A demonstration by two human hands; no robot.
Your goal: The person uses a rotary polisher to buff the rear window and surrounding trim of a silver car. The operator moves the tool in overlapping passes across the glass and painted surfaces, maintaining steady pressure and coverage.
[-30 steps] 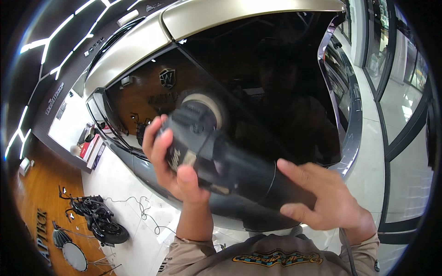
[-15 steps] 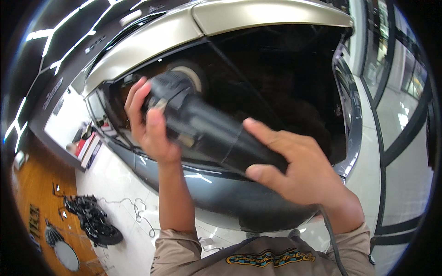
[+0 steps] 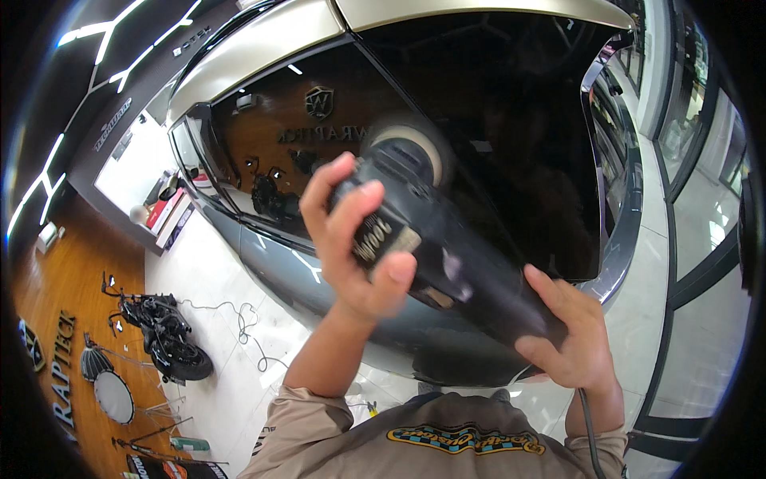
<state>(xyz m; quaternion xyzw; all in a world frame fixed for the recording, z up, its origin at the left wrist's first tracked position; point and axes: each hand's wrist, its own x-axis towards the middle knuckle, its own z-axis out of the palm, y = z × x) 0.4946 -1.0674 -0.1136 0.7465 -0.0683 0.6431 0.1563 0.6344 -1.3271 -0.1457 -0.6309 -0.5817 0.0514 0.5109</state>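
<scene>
A black corded polisher (image 3: 471,263) lies slantwise across the middle of the view. Its pale round pad (image 3: 431,152), blurred at the rim, is at the dark side window (image 3: 527,160) of a car, close to the dividing line between two panes. My left hand (image 3: 355,247) curls its fingers and thumb round the polisher's head end. At the tool's rear end my right hand (image 3: 574,335) grips the body, thumb below and fingers on top. A dark cord (image 3: 590,431) runs down from that end past my right sleeve.
Below the glass curves the car's dark grey lower panel (image 3: 383,335); above it runs the light gold roof edge (image 3: 279,40). A black motorcycle (image 3: 167,335) stands at the left, near a thin cable (image 3: 243,323) on the pale floor. Glass doors (image 3: 686,207) line the right side.
The polisher and both hands have moved right along the window, bringing the pad from the left pane to near the dividing line. The view has shifted a little too.
</scene>
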